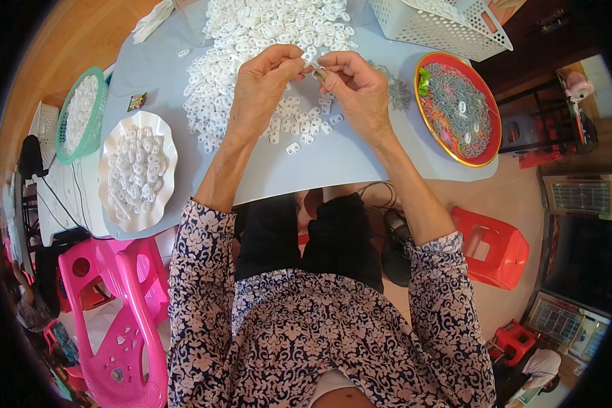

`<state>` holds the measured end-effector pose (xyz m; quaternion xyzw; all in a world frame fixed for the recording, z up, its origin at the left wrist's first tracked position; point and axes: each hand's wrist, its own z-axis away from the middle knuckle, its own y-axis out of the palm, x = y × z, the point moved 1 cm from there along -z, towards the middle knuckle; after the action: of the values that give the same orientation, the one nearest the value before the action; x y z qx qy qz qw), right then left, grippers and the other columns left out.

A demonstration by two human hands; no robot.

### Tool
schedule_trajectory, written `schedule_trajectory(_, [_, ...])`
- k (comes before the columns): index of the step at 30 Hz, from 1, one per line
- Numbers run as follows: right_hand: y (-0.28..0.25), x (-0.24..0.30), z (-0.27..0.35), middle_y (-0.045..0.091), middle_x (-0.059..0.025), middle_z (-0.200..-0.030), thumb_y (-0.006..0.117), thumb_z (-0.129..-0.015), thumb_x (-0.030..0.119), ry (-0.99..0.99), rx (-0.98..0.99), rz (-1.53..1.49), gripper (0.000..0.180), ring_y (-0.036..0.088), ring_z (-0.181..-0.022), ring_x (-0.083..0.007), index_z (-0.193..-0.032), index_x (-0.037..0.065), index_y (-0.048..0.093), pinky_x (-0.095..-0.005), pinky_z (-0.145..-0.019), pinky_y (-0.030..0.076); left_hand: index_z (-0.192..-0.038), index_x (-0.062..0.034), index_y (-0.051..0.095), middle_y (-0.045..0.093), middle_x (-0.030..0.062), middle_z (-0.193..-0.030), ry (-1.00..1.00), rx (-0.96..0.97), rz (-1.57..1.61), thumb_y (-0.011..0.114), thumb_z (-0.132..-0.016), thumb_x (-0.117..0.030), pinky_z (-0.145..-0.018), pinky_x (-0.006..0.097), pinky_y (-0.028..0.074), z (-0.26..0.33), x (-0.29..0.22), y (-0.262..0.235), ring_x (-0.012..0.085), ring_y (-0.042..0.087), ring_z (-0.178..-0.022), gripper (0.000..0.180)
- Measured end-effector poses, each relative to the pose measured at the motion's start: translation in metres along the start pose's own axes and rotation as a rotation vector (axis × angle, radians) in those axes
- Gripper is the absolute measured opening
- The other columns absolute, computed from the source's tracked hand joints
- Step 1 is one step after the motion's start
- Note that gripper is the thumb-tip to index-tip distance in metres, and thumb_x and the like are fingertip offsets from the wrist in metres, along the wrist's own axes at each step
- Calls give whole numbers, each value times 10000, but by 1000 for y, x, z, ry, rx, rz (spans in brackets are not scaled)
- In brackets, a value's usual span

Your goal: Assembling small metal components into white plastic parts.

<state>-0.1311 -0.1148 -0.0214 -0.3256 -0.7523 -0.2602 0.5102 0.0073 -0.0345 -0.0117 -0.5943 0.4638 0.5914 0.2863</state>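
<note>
Over the table's pile of small white plastic pieces (pixel 272 30), my two hands meet with their fingertips nearly touching. My left hand (pixel 265 85) is closed in a pinch, thumb against forefinger. Opposite it, my right hand (pixel 359 92) pinches too, its thumb and forefinger pressed together. What lies between the fingertips is too small and too covered to make out. The loose pieces are oval with holes through them, and some lie scattered below the wrists. To the left, a white scalloped dish (pixel 166 194) holds more white pieces.
A red round tray (pixel 494 112) of thin grey parts and a few white pieces sits at right. White perforated basket (pixel 415 30) stands behind it. At left are a green basket (pixel 100 112) and a small wrapper (pixel 137 102). A pink chair (pixel 139 306) and red stool (pixel 506 251) flank me.
</note>
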Motion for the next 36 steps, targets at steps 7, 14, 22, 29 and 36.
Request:
schedule_trajectory(7, [1, 0, 0, 630, -22, -816, 625, -817, 22, 13, -3, 10, 189, 571, -689, -57, -1004, 0, 608, -194, -634, 479, -1005, 5, 639, 633, 39, -855, -12, 20, -31, 612, -835, -77, -756, 236, 460, -1, 0, -1, 126, 589, -786, 191])
schedule_trajectory(14, [2, 3, 1, 627, -13, -813, 625, -813, 17, 12, -8, 33, 235, 578, -694, -62, -1047, 8, 610, -196, -638, 484, -1000, 4, 646, 618, -6, -782, 19, 55, -340, 611, -843, -96, -710, 218, 433, 2, -5, 0, 74, 547, -733, 189])
schedule_trajectory(22, [3, 1, 0, 611, -3, -811, 589, -837, -3, -70, -20, 41, 231, 594, -712, -69, -1065, 16, 616, -202, -656, 507, -875, 0, 606, 513, -13, -644, 78, 51, -348, 525, -883, -161, -528, 223, 360, 3, -3, 7, 51, 437, -596, 180])
schedule_trajectory(29, [5, 2, 1, 589, 10, -789, 641, -804, 12, -14, 17, 36, 264, 544, -686, -45, -1067, 14, 616, -184, -622, 471, -849, 2, 553, 516, 18, -669, 51, 99, -391, 462, -926, -216, -562, 233, 399, 4, -10, 6, 75, 459, -614, 248])
schedule_trajectory(36, [6, -2, 2, 568, 22, -763, 664, -774, 6, -44, 42, 113, 289, 515, -665, -32, -1059, 18, 618, -174, -608, 455, -828, -2, 543, 499, 7, -671, 46, 149, -386, 437, -946, -232, -572, 230, 399, 3, -8, 4, 80, 458, -619, 280])
